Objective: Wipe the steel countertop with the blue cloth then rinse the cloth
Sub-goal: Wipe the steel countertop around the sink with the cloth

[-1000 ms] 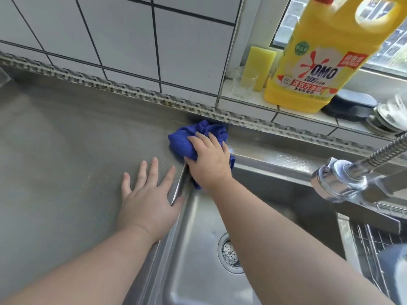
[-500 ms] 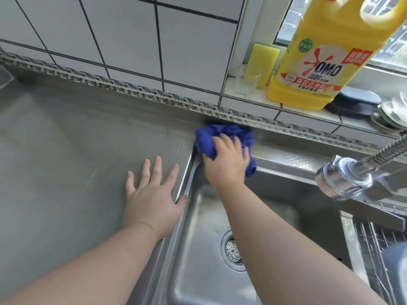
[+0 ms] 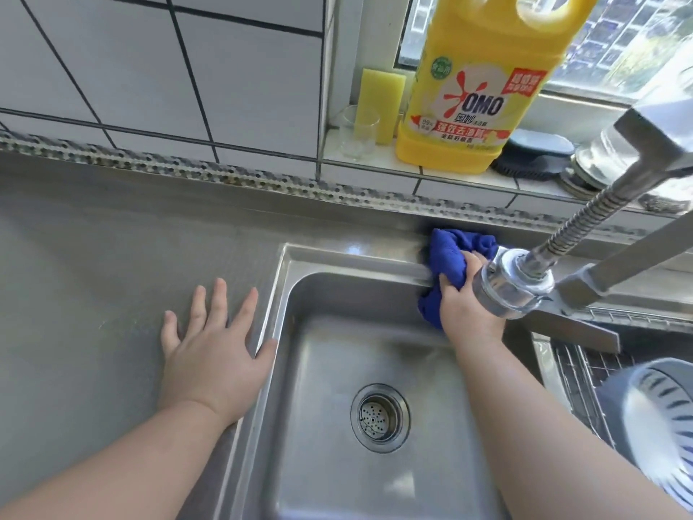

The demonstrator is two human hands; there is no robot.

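The blue cloth [image 3: 448,262] is bunched on the steel ledge behind the sink, its lower end hanging over the rim into the basin. My right hand [image 3: 463,305] grips the cloth and holds it against that back ledge; the faucet head hides part of the fingers. My left hand [image 3: 212,349] lies flat with spread fingers on the steel countertop [image 3: 93,279], its thumb at the sink's left rim.
The sink [image 3: 360,463] with its round drain [image 3: 378,416] lies below the hands. A chrome pull-out faucet head [image 3: 512,281] hangs just right of the cloth. On the sill stand a yellow detergent jug [image 3: 476,88], a glass [image 3: 358,133], a yellow sponge [image 3: 382,93] and a dark brush [image 3: 532,153]. A drying rack [image 3: 577,369] sits at right.
My right hand has slid the cloth rightward along the back ledge, from the sink's left corner to near the faucet. My left hand has stayed flat on the counter.
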